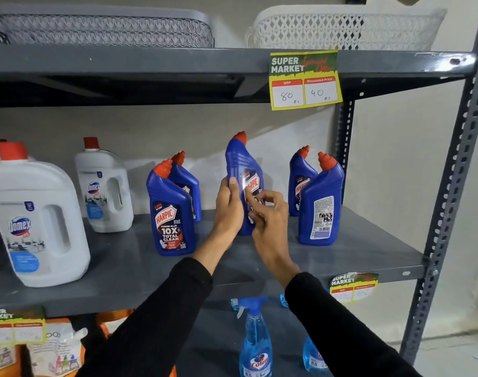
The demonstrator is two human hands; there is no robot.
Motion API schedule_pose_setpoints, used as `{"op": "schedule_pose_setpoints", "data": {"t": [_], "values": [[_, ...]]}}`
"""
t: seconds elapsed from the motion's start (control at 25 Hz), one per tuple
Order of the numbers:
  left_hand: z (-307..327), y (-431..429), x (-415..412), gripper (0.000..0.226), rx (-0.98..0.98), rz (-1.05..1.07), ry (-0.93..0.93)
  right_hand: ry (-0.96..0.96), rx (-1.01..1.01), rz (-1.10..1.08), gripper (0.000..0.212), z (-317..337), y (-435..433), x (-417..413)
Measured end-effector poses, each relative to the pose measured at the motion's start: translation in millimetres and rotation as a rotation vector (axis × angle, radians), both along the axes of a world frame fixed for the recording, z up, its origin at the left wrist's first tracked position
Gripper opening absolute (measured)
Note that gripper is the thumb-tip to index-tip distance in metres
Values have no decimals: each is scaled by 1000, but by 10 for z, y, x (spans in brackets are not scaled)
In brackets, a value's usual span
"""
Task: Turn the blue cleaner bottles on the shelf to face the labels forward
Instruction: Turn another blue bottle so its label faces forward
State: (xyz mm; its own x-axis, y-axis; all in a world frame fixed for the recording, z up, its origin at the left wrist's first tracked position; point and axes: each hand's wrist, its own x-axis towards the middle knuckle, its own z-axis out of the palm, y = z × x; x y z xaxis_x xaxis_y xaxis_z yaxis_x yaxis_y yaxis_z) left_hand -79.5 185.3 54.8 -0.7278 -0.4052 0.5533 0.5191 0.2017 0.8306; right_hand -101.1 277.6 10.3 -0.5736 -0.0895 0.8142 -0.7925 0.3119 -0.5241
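Several blue cleaner bottles with red caps stand on the grey middle shelf. The middle bottle is held upright, its label partly turned toward me. My left hand grips its left side. My right hand pinches its label side with fingertips. At front left a bottle shows its label forward, with another bottle close behind it. At front right a bottle shows its back label, and behind it a bottle has its front label toward me.
Two white jugs stand at the left of the shelf. A price tag hangs from the shelf above, which carries two baskets. Spray bottles sit on the shelf below. A slotted metal post rises at the right.
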Motion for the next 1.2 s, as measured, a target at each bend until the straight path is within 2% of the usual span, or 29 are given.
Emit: {"op": "schedule_pose_setpoints", "data": {"t": [0.08, 0.16, 0.24, 0.36, 0.6, 0.8, 1.2], "values": [[-65, -36, 28, 26, 59, -60, 23, -88, -56, 97, 76, 2, 21, -8], [-95, -80, 50, 25, 71, -98, 24, -304, -191, 279, 88, 49, 65, -18], [-101, -124, 59, 22, 96, -119, -7, -407, -215, 304, 86, 98, 105, -45], [-121, -162, 35, 23, 121, -82, -64, -380, -226, 247, 82, 112, 105, -22], [-184, -175, -63, 26, 39, 49, -45, -375, -255, 190, 77, -22, 42, -8], [-352, -244, -108, 28, 87, 68, -90, -402, -189, 199, 69, -121, 64, -55], [-503, -260, -74, 31, 94, 54, -136, -486, -159, 240, 73, -220, 53, -114]]}}
